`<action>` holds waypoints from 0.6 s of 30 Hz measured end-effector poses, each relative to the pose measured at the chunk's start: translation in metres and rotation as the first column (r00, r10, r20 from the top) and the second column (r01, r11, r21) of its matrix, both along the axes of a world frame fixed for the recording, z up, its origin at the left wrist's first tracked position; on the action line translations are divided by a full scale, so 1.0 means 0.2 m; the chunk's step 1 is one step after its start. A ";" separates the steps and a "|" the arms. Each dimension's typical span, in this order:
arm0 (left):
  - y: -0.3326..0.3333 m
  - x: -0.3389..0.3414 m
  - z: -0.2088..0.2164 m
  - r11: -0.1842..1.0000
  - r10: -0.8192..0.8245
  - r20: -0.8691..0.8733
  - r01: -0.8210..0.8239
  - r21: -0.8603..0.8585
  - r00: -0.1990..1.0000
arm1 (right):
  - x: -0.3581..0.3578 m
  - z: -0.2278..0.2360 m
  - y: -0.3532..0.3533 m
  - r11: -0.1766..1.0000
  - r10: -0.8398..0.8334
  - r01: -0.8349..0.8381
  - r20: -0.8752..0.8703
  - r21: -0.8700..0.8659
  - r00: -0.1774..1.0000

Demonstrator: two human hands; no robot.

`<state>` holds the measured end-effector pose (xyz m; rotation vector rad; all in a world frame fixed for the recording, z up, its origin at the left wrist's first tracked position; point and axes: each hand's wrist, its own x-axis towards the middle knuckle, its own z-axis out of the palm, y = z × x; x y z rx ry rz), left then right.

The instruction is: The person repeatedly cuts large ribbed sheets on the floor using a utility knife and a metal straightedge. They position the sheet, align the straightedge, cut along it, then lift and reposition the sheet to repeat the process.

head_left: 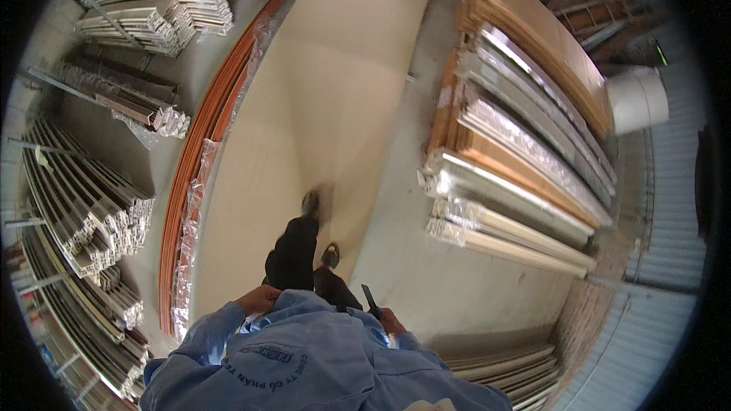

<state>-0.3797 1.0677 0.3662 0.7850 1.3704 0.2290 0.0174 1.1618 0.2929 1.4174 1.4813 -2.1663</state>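
My left hand [260, 301] is at my waist against the hem of my blue jacket [304, 342], its fingers curled; whatever they hold, if anything, is hidden. On the other side, my right hand [392, 322] is closed around a dark, narrow, flat object [371, 301] that sticks up past the fingers. Its exact kind does not show. Below the hands, my legs in dark trousers [292, 255] stand in mid-stride on a long beige sheet [304, 122] spread along the floor.
Long reddish-brown strips [199, 160], partly in clear plastic, lie along the sheet's left edge. Racks of pale profiles [99, 221] line the left side. Wrapped profiles and brown panels [525, 144] are stacked at the right, near a white drum [638, 99]. More profiles [510, 369] lie at lower right.
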 end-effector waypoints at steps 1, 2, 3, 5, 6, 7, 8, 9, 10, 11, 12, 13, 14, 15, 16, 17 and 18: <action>0.13 -0.05 0.02 0.995 0.085 0.152 -0.075 -0.068 0.985 | -0.04 -0.03 0.15 0.996 -0.059 0.057 -0.029 -0.061 0.998; 0.29 -0.09 0.00 0.993 0.107 0.198 -0.095 -0.070 0.974 | -0.07 -0.04 0.33 0.996 -0.047 0.043 -0.044 -0.077 0.998; 0.45 -0.14 -0.02 0.993 0.112 0.247 -0.097 -0.075 0.962 | -0.09 -0.03 0.49 0.994 -0.025 0.027 0.024 -0.101 0.999; 0.74 -0.30 -0.07 0.990 0.130 0.362 -0.098 -0.106 0.923 | -0.18 -0.01 0.78 0.919 -0.228 0.204 -0.034 -0.339 0.973; 0.92 -0.35 -0.12 0.987 0.151 0.430 -0.112 -0.114 0.890 | -0.26 -0.02 0.92 0.932 -0.217 0.228 0.070 -0.281 0.974; 1.10 -0.40 -0.18 0.982 0.165 0.466 -0.098 -0.164 0.869 | -0.34 -0.03 1.07 0.942 -0.191 0.238 0.205 -0.237 0.960; 1.25 -0.46 -0.23 0.981 -0.146 0.300 0.177 -0.081 0.943 | -0.40 -0.03 1.20 0.950 -0.192 0.213 0.109 -0.230 0.975; 1.38 -0.53 -0.27 0.970 -0.135 0.361 0.198 -0.141 0.923 | -0.45 -0.03 1.35 0.968 -0.148 0.148 0.017 -0.202 0.989; 1.49 -0.60 -0.30 0.945 -0.114 0.430 0.231 -0.231 0.896 | -0.51 -0.03 1.49 0.976 -0.106 0.104 0.002 -0.189 0.994; 1.60 -0.67 -0.34 0.911 -0.084 0.524 0.278 -0.305 0.848 | -0.58 -0.06 1.64 0.984 -0.077 0.068 -0.049 -0.167 0.996; 1.71 -0.72 -0.41 0.891 -0.037 0.511 0.260 -0.372 0.859 | -0.66 -0.11 1.79 0.953 -0.184 0.195 0.069 -0.232 0.981; 1.83 -0.78 -0.51 0.865 0.038 0.548 0.247 -0.437 0.836 | -0.72 -0.18 1.97 0.906 -0.287 0.322 0.160 -0.276 0.945; 1.96 -0.85 -0.66 0.836 0.114 0.590 0.243 -0.492 0.800 | -0.77 -0.27 2.18 0.861 -0.463 0.465 0.061 -0.207 0.884; 2.09 -0.92 -0.84 0.807 0.205 0.626 0.232 -0.543 0.752 | -0.82 -0.40 2.40 0.853 -0.519 0.522 0.080 -0.014 0.851; 2.22 -1.01 -1.05 0.881 0.227 0.589 0.094 -0.463 0.775 | -0.85 -0.56 2.65 0.828 -0.560 0.554 0.071 0.089 0.825; 2.35 -1.10 -1.29 0.926 0.260 0.541 -0.047 -0.374 0.800 | -0.89 -0.75 2.91 0.783 -0.620 0.578 0.219 0.232 0.753; 2.46 -1.18 -1.55 0.923 0.336 0.158 -0.291 -0.251 0.929 | -0.90 -0.96 3.17 0.749 -0.657 0.614 0.158 0.248 0.737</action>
